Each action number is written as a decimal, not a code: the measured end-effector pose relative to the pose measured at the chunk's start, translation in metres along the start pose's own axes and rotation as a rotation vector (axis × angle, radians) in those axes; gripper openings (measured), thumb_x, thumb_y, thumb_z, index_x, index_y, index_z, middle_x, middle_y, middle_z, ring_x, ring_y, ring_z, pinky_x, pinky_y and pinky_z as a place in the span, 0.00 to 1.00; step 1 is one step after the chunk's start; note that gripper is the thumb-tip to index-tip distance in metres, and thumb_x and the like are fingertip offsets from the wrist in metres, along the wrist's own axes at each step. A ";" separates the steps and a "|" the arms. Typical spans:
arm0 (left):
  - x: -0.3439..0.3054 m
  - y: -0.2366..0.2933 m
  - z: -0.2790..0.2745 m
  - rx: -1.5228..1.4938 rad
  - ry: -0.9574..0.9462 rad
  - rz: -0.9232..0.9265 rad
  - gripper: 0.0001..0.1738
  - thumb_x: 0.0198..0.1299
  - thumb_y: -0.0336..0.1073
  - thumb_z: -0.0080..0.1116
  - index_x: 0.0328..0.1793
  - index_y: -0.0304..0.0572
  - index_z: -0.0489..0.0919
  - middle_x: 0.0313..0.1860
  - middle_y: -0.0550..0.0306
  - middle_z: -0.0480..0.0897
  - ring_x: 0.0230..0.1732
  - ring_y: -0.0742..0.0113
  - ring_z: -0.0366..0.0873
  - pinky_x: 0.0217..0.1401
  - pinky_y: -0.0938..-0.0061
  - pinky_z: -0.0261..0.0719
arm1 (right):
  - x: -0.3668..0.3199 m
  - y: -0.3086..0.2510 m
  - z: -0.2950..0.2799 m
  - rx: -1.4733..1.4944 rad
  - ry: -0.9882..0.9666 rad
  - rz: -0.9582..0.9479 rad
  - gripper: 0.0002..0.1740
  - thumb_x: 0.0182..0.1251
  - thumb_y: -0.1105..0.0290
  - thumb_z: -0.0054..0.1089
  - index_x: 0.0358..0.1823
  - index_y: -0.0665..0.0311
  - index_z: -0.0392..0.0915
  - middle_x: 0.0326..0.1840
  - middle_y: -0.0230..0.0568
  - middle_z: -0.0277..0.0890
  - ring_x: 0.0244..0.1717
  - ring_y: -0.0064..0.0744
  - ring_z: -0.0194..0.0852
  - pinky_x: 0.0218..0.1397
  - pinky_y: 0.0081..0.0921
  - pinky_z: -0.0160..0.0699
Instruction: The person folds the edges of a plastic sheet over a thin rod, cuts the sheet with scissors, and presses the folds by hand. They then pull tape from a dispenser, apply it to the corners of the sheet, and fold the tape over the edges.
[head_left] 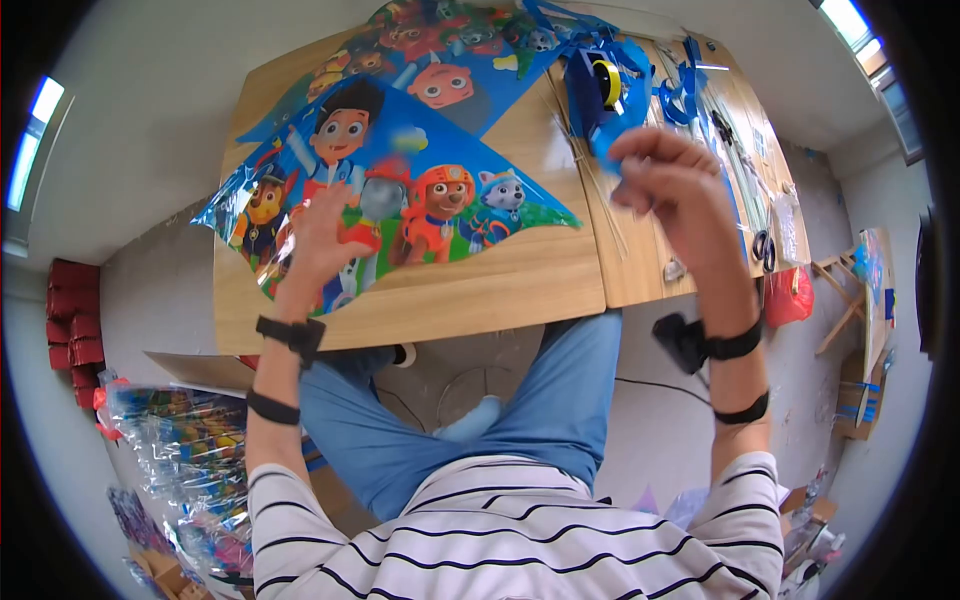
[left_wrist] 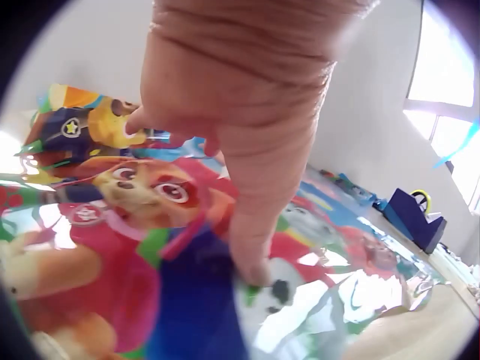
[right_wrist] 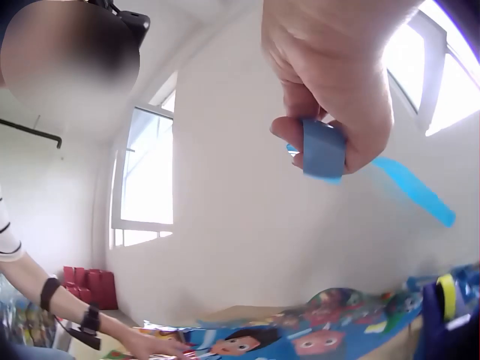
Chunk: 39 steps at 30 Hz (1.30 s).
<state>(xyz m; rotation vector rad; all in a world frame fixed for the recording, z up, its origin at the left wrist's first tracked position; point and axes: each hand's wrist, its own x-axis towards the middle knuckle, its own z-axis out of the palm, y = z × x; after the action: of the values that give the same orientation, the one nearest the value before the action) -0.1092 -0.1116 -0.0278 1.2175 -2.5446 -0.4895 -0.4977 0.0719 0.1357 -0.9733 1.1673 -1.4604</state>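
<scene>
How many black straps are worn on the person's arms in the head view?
4: the left wrist strap, the left forearm strap, the right wrist strap and the right forearm strap, both forearm straps nearer the elbows. The striped sleeves may hide others.

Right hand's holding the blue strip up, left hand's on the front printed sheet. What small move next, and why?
Probably lower the right hand toward the front printed sheet: it pinches the blue strip above the table, apart from the sheet, while the left hand touches the sheet and could help steady it.
</scene>
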 end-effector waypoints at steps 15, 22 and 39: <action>-0.093 0.170 0.029 -1.122 -0.531 -0.247 0.05 0.68 0.30 0.57 0.42 0.35 0.80 0.25 0.64 0.78 0.29 0.77 0.75 0.36 0.80 0.74 | -0.110 0.066 -0.005 0.043 0.099 0.487 0.07 0.63 0.75 0.64 0.40 0.69 0.83 0.28 0.31 0.78 0.22 0.15 0.68 0.25 0.14 0.63; -0.090 0.137 0.000 -0.987 -0.412 -0.242 0.09 0.70 0.32 0.54 0.38 0.36 0.80 0.21 0.64 0.74 0.24 0.80 0.71 0.27 0.81 0.68 | -0.155 0.130 -0.046 -0.599 0.096 0.504 0.12 0.59 0.74 0.68 0.42 0.73 0.82 0.31 0.39 0.81 0.29 0.31 0.78 0.33 0.25 0.75; -0.072 0.155 -0.030 -0.929 -0.350 -0.127 0.08 0.68 0.30 0.57 0.43 0.34 0.84 0.32 0.59 0.85 0.37 0.73 0.83 0.43 0.77 0.77 | -0.128 0.134 0.057 -0.126 -0.083 0.412 0.07 0.68 0.75 0.61 0.33 0.73 0.81 0.21 0.38 0.79 0.21 0.23 0.76 0.24 0.21 0.73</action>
<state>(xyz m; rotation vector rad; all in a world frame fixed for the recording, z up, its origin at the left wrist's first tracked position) -0.1614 0.0310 0.0564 0.9553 -1.9933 -1.7790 -0.3904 0.1810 0.0163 -0.8094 1.3194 -1.0209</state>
